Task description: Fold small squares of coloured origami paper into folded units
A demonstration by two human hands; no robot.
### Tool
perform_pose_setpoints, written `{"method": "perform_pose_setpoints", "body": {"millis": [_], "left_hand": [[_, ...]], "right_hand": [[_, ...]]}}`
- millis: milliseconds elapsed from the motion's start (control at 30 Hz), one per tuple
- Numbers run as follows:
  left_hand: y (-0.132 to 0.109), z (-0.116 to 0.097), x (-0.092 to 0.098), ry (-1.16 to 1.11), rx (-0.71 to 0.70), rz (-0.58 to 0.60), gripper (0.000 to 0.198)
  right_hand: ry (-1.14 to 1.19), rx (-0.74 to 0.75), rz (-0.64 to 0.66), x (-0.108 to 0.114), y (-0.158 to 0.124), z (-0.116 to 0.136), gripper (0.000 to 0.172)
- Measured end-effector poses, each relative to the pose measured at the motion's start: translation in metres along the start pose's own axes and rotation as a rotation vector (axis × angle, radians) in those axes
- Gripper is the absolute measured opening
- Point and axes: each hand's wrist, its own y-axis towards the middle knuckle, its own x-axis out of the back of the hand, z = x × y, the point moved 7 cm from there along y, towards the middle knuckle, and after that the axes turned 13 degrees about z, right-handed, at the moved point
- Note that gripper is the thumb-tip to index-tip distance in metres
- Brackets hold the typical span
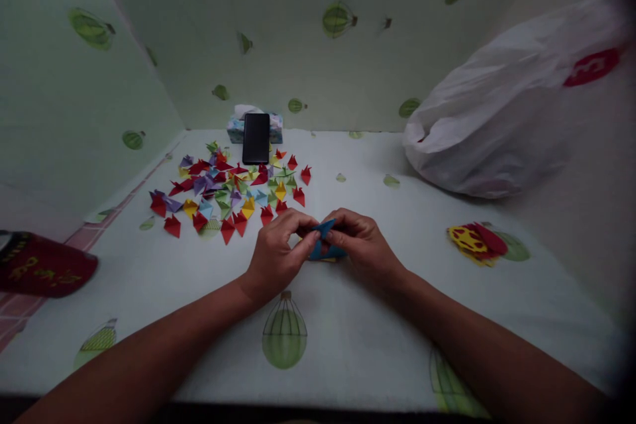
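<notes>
Near the middle of the table, my left hand [284, 246] and my right hand [365, 242] pinch a small piece of blue paper [325, 228] between thumbs and fingers. The piece is folded, with a point sticking up. Under it, between the hands, lies more blue paper [336, 252] with a yellow edge showing below. My fingers hide part of both. Beyond my left hand, many small folded paper pieces [240, 222] in red, purple, yellow, green and blue are spread over the table.
A black phone [256, 139] leans on a tissue box [276, 128] at the back. A white plastic bag [487, 112] stands at the back right. Red and yellow cut-outs [472, 242] lie on the right. A dark red can [50, 266] is at the left edge.
</notes>
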Motion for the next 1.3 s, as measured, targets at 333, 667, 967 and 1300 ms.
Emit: {"method": "perform_pose_setpoints", "body": {"millis": [333, 667, 967, 1300], "left_hand": [[0.002, 0.021, -0.012, -0.291, 0.303, 0.115, 0.005], [0.000, 0.025, -0.015, -0.453, 0.320, 0.154, 0.016], [-0.002, 0.033, -0.026, -0.715, 0.429, 0.171, 0.015], [-0.002, 0.029, -0.024, -0.705, 0.419, 0.178, 0.025]], "right_hand": [[-0.043, -0.043, 0.069, -0.007, 0.000, 0.001, 0.015], [-0.161, -0.062, 0.004, -0.003, -0.001, 0.002, 0.023], [-0.214, -0.077, 0.057, -0.009, -0.001, 0.005, 0.026], [-0.356, -0.102, 0.096, -0.015, -0.002, 0.007, 0.027]]}}
